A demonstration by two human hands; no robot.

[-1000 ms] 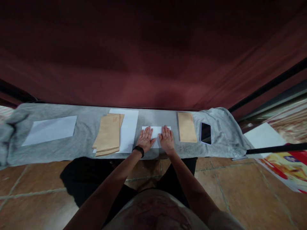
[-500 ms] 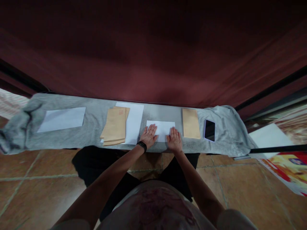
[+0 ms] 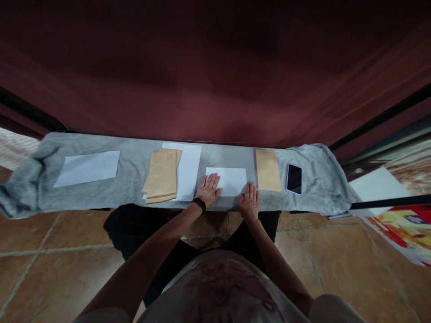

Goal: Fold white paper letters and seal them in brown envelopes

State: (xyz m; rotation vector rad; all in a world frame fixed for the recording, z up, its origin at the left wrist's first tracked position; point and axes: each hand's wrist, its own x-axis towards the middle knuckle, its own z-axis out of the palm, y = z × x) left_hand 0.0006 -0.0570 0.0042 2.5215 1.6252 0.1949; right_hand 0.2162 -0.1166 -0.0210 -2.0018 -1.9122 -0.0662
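Observation:
A white sheet of paper (image 3: 232, 181), small and apparently folded, lies flat in front of me on the grey cloth. My left hand (image 3: 208, 189), with a dark band on its wrist, rests open on the paper's left part. Just off the paper's lower right corner, my right hand (image 3: 249, 202) lies with its fingers stretched out. To the left, several brown envelopes (image 3: 163, 175) overlap a larger white sheet (image 3: 189, 170). Another brown envelope (image 3: 268, 170) is to the right of my right hand.
Grey cloth (image 3: 134, 179) covers the narrow table. One white sheet (image 3: 88, 168) lies at the far left. A phone (image 3: 294, 179) with a purple edge sits on the right. Behind the table hangs a dark red curtain (image 3: 202, 116). Beyond the right end is a black bar (image 3: 390, 205).
My right hand has slid off the paper, to the right and slightly towards me. My left hand stays on the paper.

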